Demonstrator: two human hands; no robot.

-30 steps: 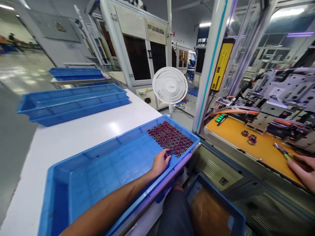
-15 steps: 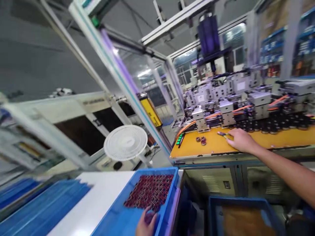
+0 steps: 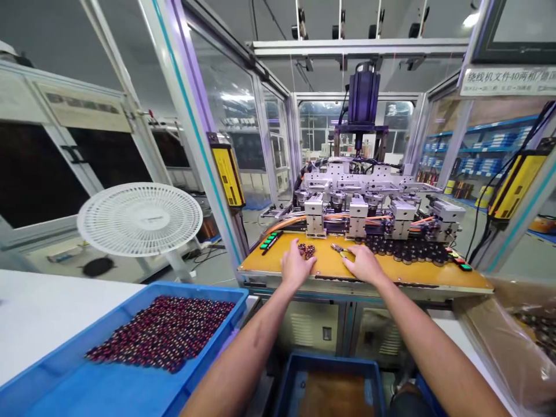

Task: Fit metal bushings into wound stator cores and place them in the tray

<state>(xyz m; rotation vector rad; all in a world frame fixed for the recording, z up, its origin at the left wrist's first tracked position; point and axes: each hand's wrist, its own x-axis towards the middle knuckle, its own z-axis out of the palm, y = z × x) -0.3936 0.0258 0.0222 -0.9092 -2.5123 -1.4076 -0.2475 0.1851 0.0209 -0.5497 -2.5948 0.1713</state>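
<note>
My left hand (image 3: 296, 266) is over the yellow worktop with thumb and forefinger apart, right beside a few small wound motor cores (image 3: 309, 250). The cores lie partly between those fingertips; I cannot tell whether the fingers touch them. In my right hand (image 3: 365, 265) is a pair of small cutting pliers (image 3: 341, 249), jaws pointing left, low over the worktop. A blue tray (image 3: 217, 291) at the lower left carries dense rows of dark red and copper wound cores (image 3: 169, 330).
Behind the hands stands a winding machine (image 3: 358, 208) with several metal blocks. Black round parts (image 3: 403, 250) crowd the worktop's right side. A white fan (image 3: 141, 219) is at left, a blue bin (image 3: 330, 362) below, a plastic-lined box (image 3: 499, 324) at right.
My left hand has left the blue tray, where it held a dark core, and moved up to the cores on the worktop. The view has swung right and levelled. My right hand keeps the pliers.
</note>
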